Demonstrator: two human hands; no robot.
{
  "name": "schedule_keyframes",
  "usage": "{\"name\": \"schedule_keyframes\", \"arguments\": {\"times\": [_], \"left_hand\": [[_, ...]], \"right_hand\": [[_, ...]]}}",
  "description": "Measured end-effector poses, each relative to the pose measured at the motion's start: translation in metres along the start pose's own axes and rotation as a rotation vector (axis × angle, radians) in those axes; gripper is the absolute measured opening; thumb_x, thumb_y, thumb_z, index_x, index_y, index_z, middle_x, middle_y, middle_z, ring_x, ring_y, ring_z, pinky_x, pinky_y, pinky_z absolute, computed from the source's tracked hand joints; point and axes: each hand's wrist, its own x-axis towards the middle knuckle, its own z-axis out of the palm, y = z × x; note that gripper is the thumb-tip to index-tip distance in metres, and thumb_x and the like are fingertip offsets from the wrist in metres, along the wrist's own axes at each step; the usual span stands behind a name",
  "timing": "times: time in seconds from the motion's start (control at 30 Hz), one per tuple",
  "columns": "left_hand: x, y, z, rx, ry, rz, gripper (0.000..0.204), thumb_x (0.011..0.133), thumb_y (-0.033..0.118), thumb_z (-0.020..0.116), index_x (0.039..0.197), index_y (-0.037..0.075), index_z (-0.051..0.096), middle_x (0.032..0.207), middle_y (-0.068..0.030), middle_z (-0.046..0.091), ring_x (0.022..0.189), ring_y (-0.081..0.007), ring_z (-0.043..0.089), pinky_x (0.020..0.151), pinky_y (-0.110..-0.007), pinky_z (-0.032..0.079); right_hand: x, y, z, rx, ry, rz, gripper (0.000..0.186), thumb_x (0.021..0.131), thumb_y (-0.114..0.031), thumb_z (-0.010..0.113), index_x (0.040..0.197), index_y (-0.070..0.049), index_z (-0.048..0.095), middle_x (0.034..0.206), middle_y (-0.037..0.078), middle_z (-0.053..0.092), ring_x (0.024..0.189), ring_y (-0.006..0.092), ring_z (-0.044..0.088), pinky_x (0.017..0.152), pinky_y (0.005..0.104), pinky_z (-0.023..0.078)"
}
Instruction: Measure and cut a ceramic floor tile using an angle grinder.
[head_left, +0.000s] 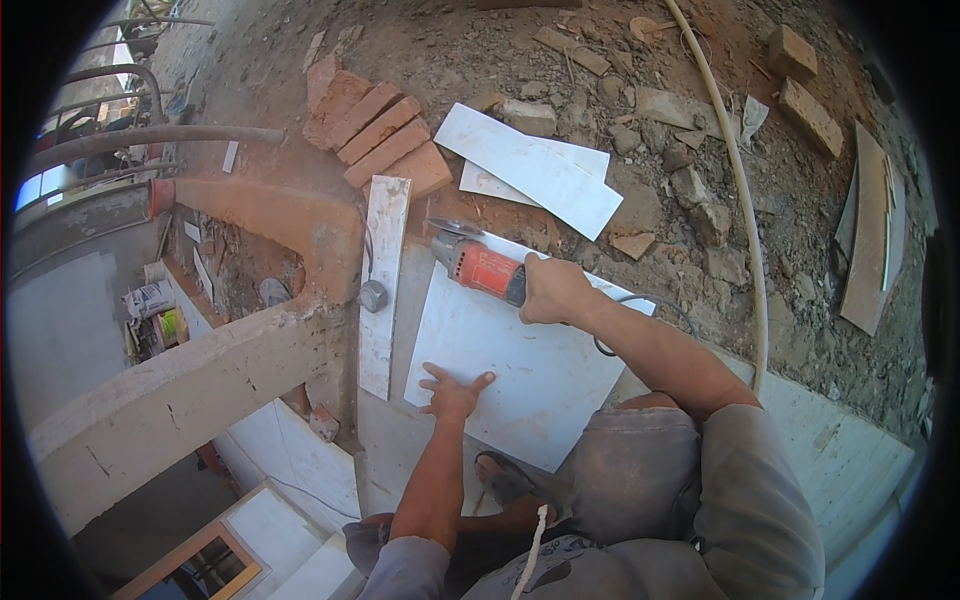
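Note:
A red angle grinder [485,270] with a grey head is in my right hand [548,292], fingers wrapped round its dark rear body; its disc lies at the top edge of a white tile [530,390]. My left hand [452,392] rests palm down on the tile's lower left part, fingers spread. A black cord trails from the grinder's back under my right forearm. A narrow white strip [385,340] lies just left of the tile, with a round grey object [374,296] on it.
Red bricks [380,130] and offcut white strips [530,170] lie beyond. A hose [740,200] crosses rubble on the right, near stacked planks or tiles [862,250]. Along the left, a concrete beam [170,390] borders a drop to a lower level; curved metal pipes [150,135] jut in above.

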Motion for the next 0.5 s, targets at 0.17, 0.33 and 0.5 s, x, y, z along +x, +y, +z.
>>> {"name": "schedule_keyframes", "arguments": {"times": [0.17,0.33,0.5], "left_hand": [[0.0006,-0.0040,0.0045,0.002,0.013,0.011,0.147,0.058,0.074,0.076,0.150,-0.001,-0.010,0.150,-0.0414,0.010,0.133,-0.0496,0.039,0.111,-0.068,0.013],[-0.0003,0.0002,0.0026,0.021,-0.024,0.004,0.147,0.059,0.077,0.073,0.150,-0.003,-0.011,0.151,-0.0407,0.009,0.133,-0.0474,0.040,0.111,-0.069,0.010],[-0.0015,-0.0001,-0.0033,0.016,-0.005,0.005,0.147,0.059,0.076,0.074,0.150,-0.003,-0.011,0.150,-0.0410,0.010,0.134,-0.0473,0.039,0.110,-0.069,0.010]], "right_hand": [[-0.0015,0.0020,0.0040,0.001,0.008,-0.002,0.048,0.060,-0.018,0.070,0.098,0.008,0.056,0.086,0.025,0.067,0.082,0.0382,0.068,0.072,0.0418,0.055],[-0.0010,0.0053,0.0049,0.006,-0.011,0.012,0.049,0.060,-0.018,0.070,0.099,0.008,0.056,0.087,0.025,0.067,0.082,0.0380,0.068,0.072,0.0418,0.055],[-0.0044,-0.0004,-0.0024,0.010,-0.013,0.005,0.050,0.060,-0.019,0.071,0.099,0.008,0.056,0.087,0.025,0.067,0.082,0.0380,0.068,0.073,0.0417,0.055]]}}
